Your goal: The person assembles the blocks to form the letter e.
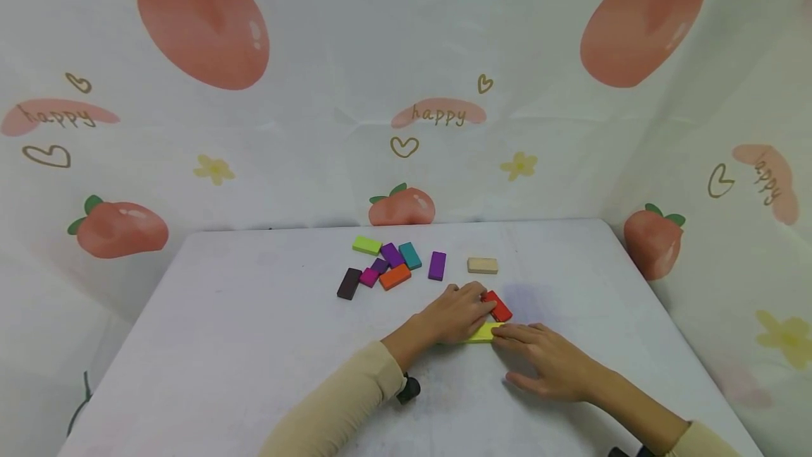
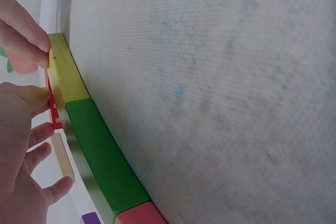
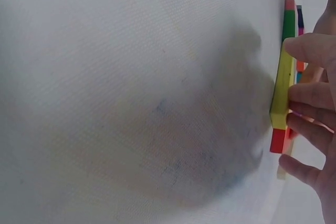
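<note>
A yellow block (image 1: 483, 333) lies end to end with a green block (image 2: 105, 156) and a pink block (image 2: 140, 215), forming a row; in the head view my left hand hides most of the green and pink. My left hand (image 1: 452, 314) reaches across the row and pinches a red block (image 1: 500, 307) just behind the yellow one. The red block (image 3: 278, 141) also shows past the yellow block's end in the right wrist view. My right hand (image 1: 550, 360) has its fingers extended, fingertips touching the yellow block's right end.
Farther back sits a loose cluster: lime (image 1: 367, 245), teal (image 1: 410, 255), orange (image 1: 395, 276), magenta (image 1: 369, 277), black (image 1: 349, 283) and purple pieces (image 1: 392, 255). A separate purple block (image 1: 437, 266) and a beige block (image 1: 483, 266) lie to its right. A patterned cloth backs the white table (image 1: 241, 330).
</note>
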`<state>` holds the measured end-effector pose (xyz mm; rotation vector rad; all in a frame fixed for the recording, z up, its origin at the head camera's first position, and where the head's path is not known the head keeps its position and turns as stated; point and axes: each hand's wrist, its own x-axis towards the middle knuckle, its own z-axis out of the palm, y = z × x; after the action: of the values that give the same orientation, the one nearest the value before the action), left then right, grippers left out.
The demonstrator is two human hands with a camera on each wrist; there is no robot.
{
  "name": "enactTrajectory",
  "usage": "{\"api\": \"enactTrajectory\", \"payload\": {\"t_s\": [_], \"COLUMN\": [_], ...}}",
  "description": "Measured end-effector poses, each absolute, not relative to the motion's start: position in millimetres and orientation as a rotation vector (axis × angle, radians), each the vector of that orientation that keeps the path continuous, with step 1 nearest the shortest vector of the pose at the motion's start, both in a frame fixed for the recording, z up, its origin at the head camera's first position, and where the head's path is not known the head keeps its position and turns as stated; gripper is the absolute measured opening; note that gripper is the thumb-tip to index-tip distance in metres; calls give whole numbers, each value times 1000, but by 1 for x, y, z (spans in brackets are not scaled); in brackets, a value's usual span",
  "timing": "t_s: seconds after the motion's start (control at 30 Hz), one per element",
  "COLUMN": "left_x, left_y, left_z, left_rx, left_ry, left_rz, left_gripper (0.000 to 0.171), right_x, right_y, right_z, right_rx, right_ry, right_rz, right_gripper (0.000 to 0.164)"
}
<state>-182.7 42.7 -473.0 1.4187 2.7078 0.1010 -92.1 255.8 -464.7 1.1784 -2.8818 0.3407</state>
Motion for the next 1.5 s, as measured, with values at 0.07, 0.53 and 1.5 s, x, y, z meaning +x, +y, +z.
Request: {"api": "enactTrajectory", "payload": {"t_s": [0.07,0.53,1.5], "left_x": [-183,-185,-213], "left_y": [43,45,39], "left_z": [-473,-475,-475], "left_rx": [1420,1424,1004], "left_ry": [2708,2734,2794], "left_rz": [96,119,97], "left_gripper": [42,41,58], "right_x": [-92,-93,-92], "right_y": [256,258,258], "right_z": [-465,-467,-466], "right_rx": [1183,1180,1189], "right_ry": [-2864,-2855,-2852], "right_rz": [339,346,341], "right_gripper": [51,52,53]}}
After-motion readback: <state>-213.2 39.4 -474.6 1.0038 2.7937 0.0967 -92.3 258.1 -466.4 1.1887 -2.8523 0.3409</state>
